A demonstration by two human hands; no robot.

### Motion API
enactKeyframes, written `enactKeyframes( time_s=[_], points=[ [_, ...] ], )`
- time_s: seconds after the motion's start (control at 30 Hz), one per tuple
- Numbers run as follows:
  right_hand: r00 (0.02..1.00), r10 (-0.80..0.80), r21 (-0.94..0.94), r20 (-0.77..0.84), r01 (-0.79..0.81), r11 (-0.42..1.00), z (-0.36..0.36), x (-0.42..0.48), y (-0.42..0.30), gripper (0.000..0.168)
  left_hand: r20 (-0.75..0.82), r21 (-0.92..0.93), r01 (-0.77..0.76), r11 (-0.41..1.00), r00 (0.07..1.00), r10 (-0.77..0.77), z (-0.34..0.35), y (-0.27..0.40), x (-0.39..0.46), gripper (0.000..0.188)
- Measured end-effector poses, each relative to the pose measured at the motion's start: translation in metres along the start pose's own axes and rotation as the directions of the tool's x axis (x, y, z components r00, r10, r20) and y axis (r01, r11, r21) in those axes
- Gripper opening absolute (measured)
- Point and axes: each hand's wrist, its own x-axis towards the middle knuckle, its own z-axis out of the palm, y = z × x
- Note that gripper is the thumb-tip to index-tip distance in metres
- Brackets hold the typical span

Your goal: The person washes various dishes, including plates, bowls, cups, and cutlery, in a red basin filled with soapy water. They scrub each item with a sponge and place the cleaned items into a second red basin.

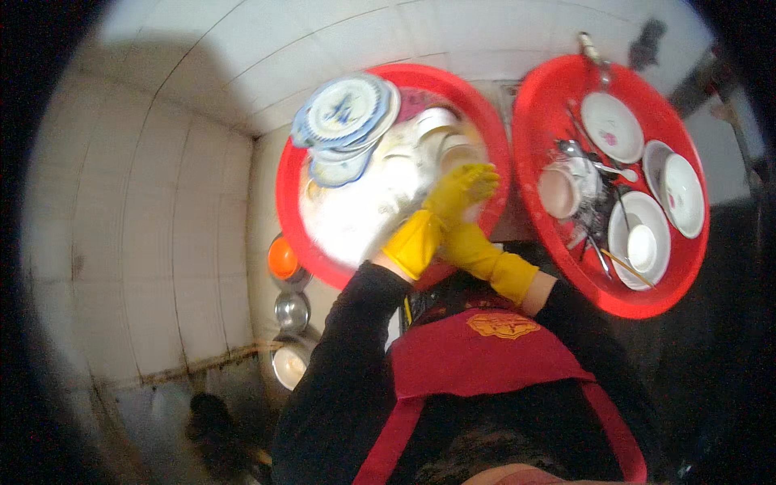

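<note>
Both hands wear yellow rubber gloves and meet over the near right part of a red plastic basin [497, 227] with white foamy water. My left hand [458, 191] reaches up and right, its blurred fingers by the basin's inner right side. My right hand [458, 233] lies against it from below, partly hidden by the left glove. Whether either hand holds something cannot be made out. Just beyond them, a pale cup or bowl [458, 151] and a white bowl [435, 120] sit in the foam. Stacked blue-and-white plates [345, 109] rest at the basin's upper left.
A second red basin [661, 297] on the right holds white bowls [682, 194], a plate [612, 127], a pinkish cup [558, 191], spoons and chopsticks. A tap [588, 48] stands above it. Left of the first basin are an orange bowl [283, 257] and metal bowls [292, 311]. Tiled walls border the left and top.
</note>
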Motion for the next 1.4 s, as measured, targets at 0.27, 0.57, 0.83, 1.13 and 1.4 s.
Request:
enactKeyframes(
  time_s=[0.27,0.57,0.83,1.13,1.4],
  points=[
    [0.984,-0.019,-0.034,0.175,0.026,0.999,-0.029,0.008,-0.071,0.039,-0.580,0.764,0.637,-0.103,0.748,0.323,-0.208,0.089,-0.220,0.047],
    [0.996,-0.056,-0.076,0.067,0.061,0.995,0.008,0.031,-0.093,0.044,-0.816,0.487,0.530,-0.695,0.559,-0.145,-0.262,0.068,-0.220,0.046],
    [0.989,-0.128,-0.124,0.068,0.136,0.983,0.022,0.028,-0.102,0.042,-0.293,0.858,0.422,-0.294,0.871,0.395,-0.184,0.078,-0.246,0.040],
    [0.967,0.023,-0.380,0.253,0.078,0.922,0.060,0.063,-0.138,0.030,0.068,0.992,0.056,-0.113,0.521,0.851,-0.068,0.127,-0.271,0.048],
    [0.971,0.211,0.607,0.115,-0.237,0.759,0.022,0.087,-0.199,0.032,-0.766,0.540,0.053,0.840,0.444,0.465,-0.060,0.089,-0.284,0.039]
  ],
)
